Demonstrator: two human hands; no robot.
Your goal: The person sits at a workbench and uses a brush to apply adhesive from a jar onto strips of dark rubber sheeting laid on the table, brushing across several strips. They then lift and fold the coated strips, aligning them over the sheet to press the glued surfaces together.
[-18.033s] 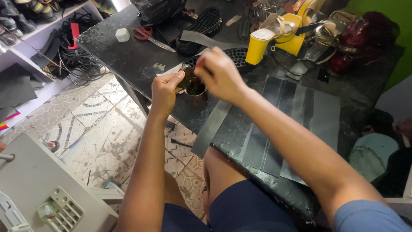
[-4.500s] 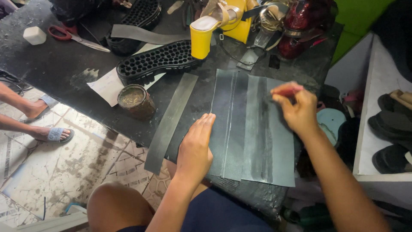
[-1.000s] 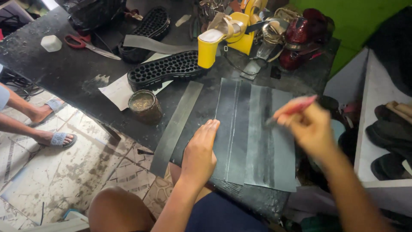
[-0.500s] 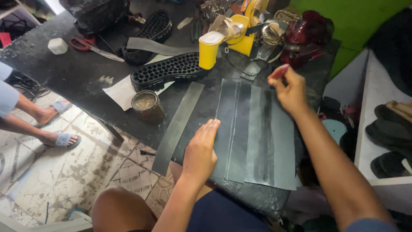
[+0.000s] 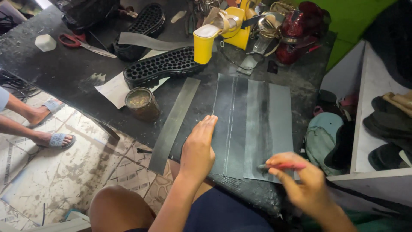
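Observation:
A grey rubber sheet (image 5: 253,124) lies flat on the black worktable (image 5: 73,73), partly wet and glossy. My left hand (image 5: 198,148) rests flat on its near left part, fingers together. My right hand (image 5: 300,182) is at the sheet's near right corner, closed on a red-handled brush (image 5: 281,166) whose tip touches the sheet. A separate grey strip (image 5: 174,124) lies just left of the sheet. A small round tin of glue (image 5: 140,102) stands further left.
A black shoe sole (image 5: 161,66) lies on paper behind the tin. Yellow heeled shoe (image 5: 210,36), red shoes (image 5: 296,34), scissors (image 5: 79,43) and a white block (image 5: 45,42) sit at the back. Shelves with sandals (image 5: 386,124) stand right. Another person's feet (image 5: 51,137) are at left.
My right hand has drawn the brush from the sheet's far right edge down to its near right corner. My left hand has stayed pressed on the sheet.

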